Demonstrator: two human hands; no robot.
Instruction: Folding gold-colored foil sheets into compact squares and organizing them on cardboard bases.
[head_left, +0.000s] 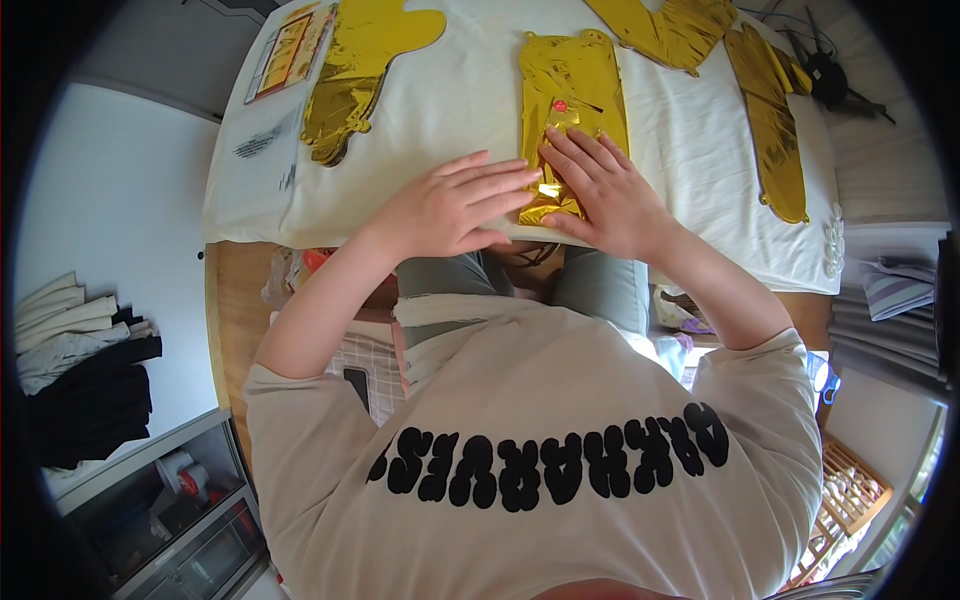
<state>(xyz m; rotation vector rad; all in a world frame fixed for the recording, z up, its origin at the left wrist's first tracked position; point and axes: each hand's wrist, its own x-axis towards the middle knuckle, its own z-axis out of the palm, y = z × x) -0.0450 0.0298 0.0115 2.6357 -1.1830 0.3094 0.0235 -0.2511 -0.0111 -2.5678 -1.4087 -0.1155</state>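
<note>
A flat gold foil balloon (575, 75), long and narrow with small tabs at its far end, lies on the white-covered table in front of me. It carries a small round red mark. My right hand (608, 195) rests flat on its near part, fingers outstretched. My left hand (455, 208) is just left of it with fingers extended, the tips reaching the balloon's left edge; whether they press on it I cannot tell. The near part of the foil between the hands is creased and shiny, and partly hidden by the right hand.
More flat gold foil balloons lie around: one at the far left (370, 60), one at the far right (675, 30), another along the right side (770, 130). A printed packet (290, 50) and a clear plastic bag (268, 140) lie left. A black object (835, 80) sits beyond the right edge.
</note>
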